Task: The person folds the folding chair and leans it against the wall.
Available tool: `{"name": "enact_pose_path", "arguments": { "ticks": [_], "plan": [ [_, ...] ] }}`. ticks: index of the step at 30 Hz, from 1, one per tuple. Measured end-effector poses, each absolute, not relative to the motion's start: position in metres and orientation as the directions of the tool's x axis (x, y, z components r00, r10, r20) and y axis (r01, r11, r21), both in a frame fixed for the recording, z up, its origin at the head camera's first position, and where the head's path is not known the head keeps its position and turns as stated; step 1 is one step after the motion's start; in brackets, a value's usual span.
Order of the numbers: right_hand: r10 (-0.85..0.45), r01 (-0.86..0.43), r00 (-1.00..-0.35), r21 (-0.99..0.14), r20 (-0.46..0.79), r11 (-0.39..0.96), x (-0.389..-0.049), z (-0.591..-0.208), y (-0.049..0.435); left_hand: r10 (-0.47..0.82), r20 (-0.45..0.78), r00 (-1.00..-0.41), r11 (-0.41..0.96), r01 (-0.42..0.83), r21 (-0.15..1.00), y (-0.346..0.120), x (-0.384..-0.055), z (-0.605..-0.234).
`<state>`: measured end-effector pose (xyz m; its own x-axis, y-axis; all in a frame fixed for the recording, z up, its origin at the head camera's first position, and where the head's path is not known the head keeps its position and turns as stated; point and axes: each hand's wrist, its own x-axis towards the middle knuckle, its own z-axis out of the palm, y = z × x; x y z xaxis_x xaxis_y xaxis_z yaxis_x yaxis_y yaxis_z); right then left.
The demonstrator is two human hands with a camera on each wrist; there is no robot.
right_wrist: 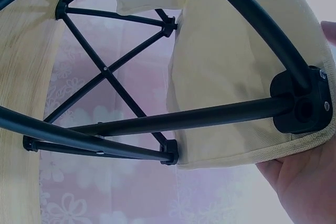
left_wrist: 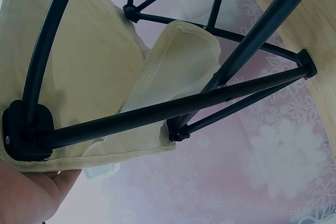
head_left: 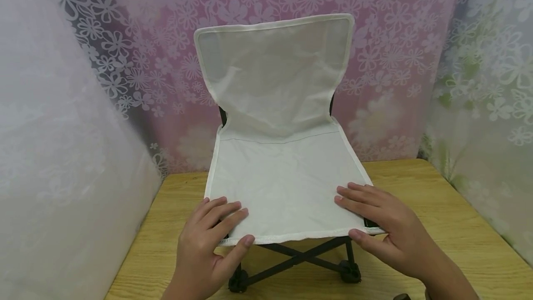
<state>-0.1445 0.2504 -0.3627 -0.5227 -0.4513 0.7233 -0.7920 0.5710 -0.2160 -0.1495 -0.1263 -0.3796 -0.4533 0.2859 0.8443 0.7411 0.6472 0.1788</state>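
Observation:
A small folding chair stands unfolded, with a white fabric seat (head_left: 287,184) and a white backrest (head_left: 279,73) rising behind it. My left hand (head_left: 208,240) rests on the seat's front left corner, fingers spread over the fabric and thumb at the front edge. At the front right corner, my right hand (head_left: 387,226) lies the same way, its thumb by the hem. Beneath the seat, crossed black legs (head_left: 304,257) show. Both wrist views look under the chair, where a black corner joint (left_wrist: 29,132) and another joint (right_wrist: 302,100) sit close to the hands.
The chair's feet (head_left: 350,272) stand on a wood-grain table (head_left: 420,193). Behind the table hangs a pink flowered curtain (head_left: 162,59). Pale sheeting (head_left: 62,152) closes the left side, and a flowered curtain (head_left: 491,105) the right. A small dark object (head_left: 401,296) shows at the bottom edge.

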Motion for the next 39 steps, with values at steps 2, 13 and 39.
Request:
{"name": "enact_pose_path", "arguments": {
  "ticks": [2,13,39],
  "plan": [
    [-0.453,-0.794,-0.520,-0.214,0.724,0.569,-0.145,-0.363,0.250,0.292,0.838,-0.460,0.663,0.729,0.170,-0.126,-0.149,-0.380],
    [-0.464,-0.791,-0.523,-0.204,0.715,0.577,-0.143,-0.358,0.249,0.393,0.744,-0.540,0.753,0.654,0.077,-0.131,-0.146,-0.375],
    [-0.594,-0.833,-0.455,-0.082,0.664,0.547,-0.143,-0.345,0.248,0.448,0.750,-0.486,0.687,0.724,0.060,-0.134,-0.144,-0.368]
  ]
}}
